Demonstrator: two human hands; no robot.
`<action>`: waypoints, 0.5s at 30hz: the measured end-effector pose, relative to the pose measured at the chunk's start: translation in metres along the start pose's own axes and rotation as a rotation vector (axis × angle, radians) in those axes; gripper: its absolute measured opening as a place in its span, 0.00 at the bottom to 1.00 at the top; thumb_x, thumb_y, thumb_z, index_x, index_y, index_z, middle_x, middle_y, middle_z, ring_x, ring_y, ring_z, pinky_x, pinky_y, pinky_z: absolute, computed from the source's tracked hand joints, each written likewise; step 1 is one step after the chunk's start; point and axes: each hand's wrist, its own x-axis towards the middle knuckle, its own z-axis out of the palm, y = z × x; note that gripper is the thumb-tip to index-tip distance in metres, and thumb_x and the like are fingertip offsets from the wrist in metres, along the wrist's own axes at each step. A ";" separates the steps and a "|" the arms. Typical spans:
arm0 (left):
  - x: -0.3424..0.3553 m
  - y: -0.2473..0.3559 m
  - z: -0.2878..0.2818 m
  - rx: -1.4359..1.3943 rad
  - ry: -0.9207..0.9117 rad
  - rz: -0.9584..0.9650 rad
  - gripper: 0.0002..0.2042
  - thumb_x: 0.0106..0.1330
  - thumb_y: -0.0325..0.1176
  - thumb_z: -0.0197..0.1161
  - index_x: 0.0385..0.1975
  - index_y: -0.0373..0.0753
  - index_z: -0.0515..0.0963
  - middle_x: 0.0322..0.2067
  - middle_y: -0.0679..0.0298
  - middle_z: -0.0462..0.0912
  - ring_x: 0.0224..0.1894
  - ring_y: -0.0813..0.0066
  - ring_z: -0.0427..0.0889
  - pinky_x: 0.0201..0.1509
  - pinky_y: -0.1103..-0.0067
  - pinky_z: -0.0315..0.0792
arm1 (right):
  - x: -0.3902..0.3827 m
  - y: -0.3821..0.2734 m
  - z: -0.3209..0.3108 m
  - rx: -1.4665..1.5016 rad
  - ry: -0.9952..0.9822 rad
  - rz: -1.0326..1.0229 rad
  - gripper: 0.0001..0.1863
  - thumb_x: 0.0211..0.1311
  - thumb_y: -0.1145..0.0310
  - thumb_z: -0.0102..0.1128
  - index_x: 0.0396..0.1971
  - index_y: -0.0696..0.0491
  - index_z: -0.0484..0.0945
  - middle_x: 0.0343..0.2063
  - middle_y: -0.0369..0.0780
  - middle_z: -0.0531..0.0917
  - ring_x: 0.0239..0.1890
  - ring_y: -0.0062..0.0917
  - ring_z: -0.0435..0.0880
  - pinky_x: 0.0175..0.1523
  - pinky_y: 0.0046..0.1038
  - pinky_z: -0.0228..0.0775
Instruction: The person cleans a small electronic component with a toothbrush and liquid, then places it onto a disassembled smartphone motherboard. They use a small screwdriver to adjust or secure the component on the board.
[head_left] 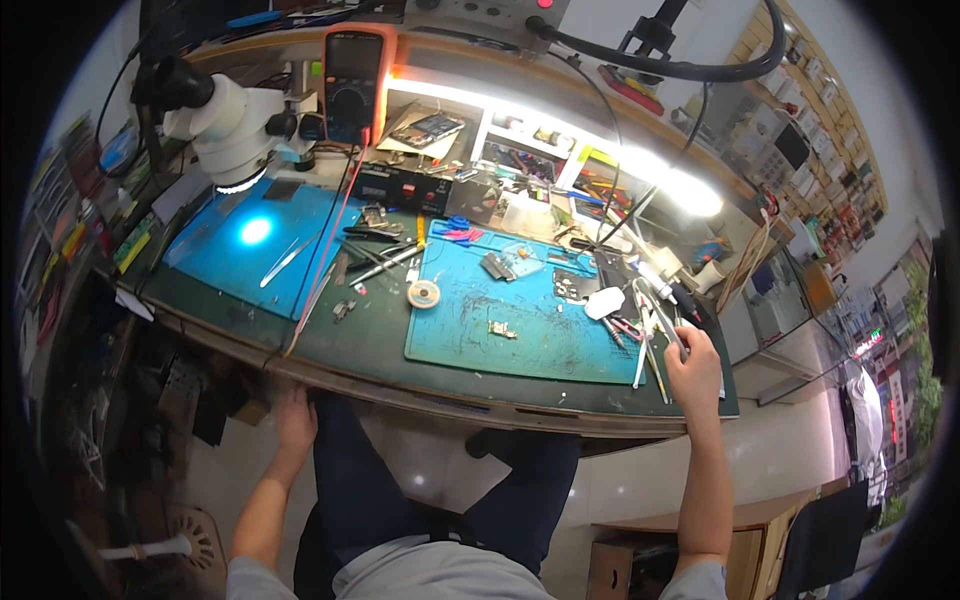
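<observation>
At the right end of the bench my right hand (694,368) is closed around a slim grey tool that looks like tweezers (668,325). Other thin hand tools, among them white-handled tweezers (640,362), lie just left of it. My left hand (297,418) hangs low beside my thigh, just below the bench's front edge; its fingers are too unclear to read. On the blue work mat (460,345) lie a small metal-and-white circuit part (502,329), a dark component (497,266) and a roll of thin wire or tape (423,293).
A microscope (225,135) lights a second blue mat (205,235) at left. Behind stand an orange multimeter (355,85) and a black power unit (405,188). Red and black leads (330,235) cross the bench. A soldering iron-like tool (660,280) rests at right, near a white pad (604,303).
</observation>
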 end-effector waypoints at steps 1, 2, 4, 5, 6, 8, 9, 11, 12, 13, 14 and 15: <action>-0.006 0.004 -0.013 -0.096 -0.097 0.105 0.17 0.68 0.26 0.68 0.57 0.35 0.83 0.49 0.48 0.87 0.53 0.42 0.86 0.56 0.53 0.80 | -0.010 0.001 0.002 0.043 0.001 -0.004 0.14 0.69 0.69 0.64 0.49 0.59 0.86 0.43 0.50 0.88 0.42 0.47 0.89 0.50 0.42 0.81; -0.017 0.012 -0.025 -0.193 -0.195 0.208 0.16 0.69 0.26 0.68 0.57 0.35 0.84 0.47 0.48 0.87 0.51 0.43 0.87 0.54 0.54 0.82 | -0.019 0.001 0.003 0.098 -0.033 0.035 0.14 0.69 0.69 0.65 0.49 0.60 0.86 0.41 0.49 0.88 0.40 0.44 0.88 0.48 0.40 0.80; -0.019 0.088 -0.087 -0.285 -0.322 0.428 0.14 0.71 0.24 0.67 0.55 0.35 0.85 0.44 0.50 0.88 0.48 0.47 0.89 0.49 0.59 0.84 | -0.045 0.016 0.001 0.207 -0.090 0.139 0.12 0.71 0.68 0.67 0.48 0.60 0.86 0.36 0.44 0.87 0.35 0.32 0.86 0.44 0.35 0.78; -0.006 0.145 -0.133 -0.263 -0.339 0.541 0.13 0.71 0.24 0.67 0.54 0.36 0.86 0.42 0.52 0.89 0.45 0.49 0.90 0.46 0.61 0.84 | -0.057 0.020 -0.001 0.258 -0.114 0.179 0.12 0.71 0.68 0.67 0.47 0.59 0.87 0.35 0.42 0.87 0.34 0.27 0.84 0.42 0.32 0.76; 0.012 0.173 -0.156 -0.341 -0.153 0.657 0.14 0.70 0.24 0.68 0.55 0.36 0.85 0.43 0.53 0.89 0.44 0.51 0.90 0.45 0.63 0.84 | -0.064 0.016 0.001 0.304 -0.124 0.226 0.11 0.71 0.68 0.67 0.47 0.59 0.87 0.34 0.41 0.86 0.33 0.25 0.82 0.40 0.30 0.74; 0.066 0.228 -0.184 -0.483 0.092 0.747 0.17 0.69 0.23 0.70 0.58 0.36 0.84 0.45 0.54 0.89 0.44 0.53 0.89 0.45 0.64 0.84 | -0.084 0.005 0.001 0.368 -0.143 0.343 0.10 0.72 0.68 0.68 0.46 0.59 0.87 0.32 0.39 0.84 0.31 0.22 0.79 0.38 0.28 0.70; 0.104 0.257 -0.190 -0.552 0.152 0.722 0.20 0.68 0.23 0.71 0.60 0.37 0.83 0.45 0.54 0.89 0.45 0.53 0.89 0.47 0.63 0.83 | -0.094 0.004 0.000 0.396 -0.132 0.348 0.10 0.73 0.69 0.68 0.46 0.59 0.87 0.31 0.36 0.82 0.30 0.18 0.75 0.36 0.26 0.66; 0.188 0.305 -0.174 -0.526 0.147 0.649 0.21 0.69 0.26 0.74 0.61 0.36 0.82 0.58 0.47 0.86 0.60 0.49 0.86 0.62 0.61 0.80 | -0.107 0.004 0.003 0.458 -0.097 0.353 0.09 0.74 0.70 0.67 0.45 0.59 0.88 0.28 0.29 0.77 0.29 0.10 0.69 0.33 0.22 0.59; 0.227 0.328 -0.160 -0.357 0.236 0.684 0.23 0.69 0.33 0.75 0.63 0.37 0.81 0.61 0.47 0.84 0.66 0.49 0.81 0.70 0.59 0.73 | -0.113 0.002 0.005 0.464 -0.082 0.328 0.08 0.74 0.70 0.68 0.45 0.59 0.88 0.28 0.30 0.76 0.29 0.10 0.69 0.33 0.22 0.58; 0.263 0.345 -0.143 -0.183 0.321 0.709 0.26 0.68 0.40 0.77 0.64 0.38 0.81 0.65 0.48 0.83 0.72 0.48 0.76 0.79 0.57 0.65 | -0.118 -0.002 0.007 0.471 -0.074 0.304 0.08 0.74 0.71 0.68 0.45 0.59 0.88 0.29 0.30 0.76 0.29 0.11 0.69 0.33 0.22 0.58; 0.302 0.351 -0.118 -0.029 0.391 0.724 0.29 0.67 0.47 0.77 0.65 0.38 0.82 0.66 0.48 0.82 0.75 0.49 0.73 0.83 0.53 0.56 | -0.118 -0.006 0.007 0.479 -0.069 0.265 0.07 0.73 0.72 0.68 0.44 0.59 0.88 0.29 0.31 0.76 0.29 0.11 0.69 0.32 0.22 0.58; 0.331 0.358 -0.097 0.113 0.458 0.736 0.33 0.66 0.53 0.77 0.65 0.39 0.83 0.67 0.48 0.81 0.77 0.50 0.70 0.87 0.50 0.47 | -0.120 -0.007 0.008 0.475 -0.050 0.271 0.07 0.73 0.72 0.68 0.44 0.59 0.88 0.29 0.31 0.76 0.28 0.12 0.68 0.32 0.22 0.58</action>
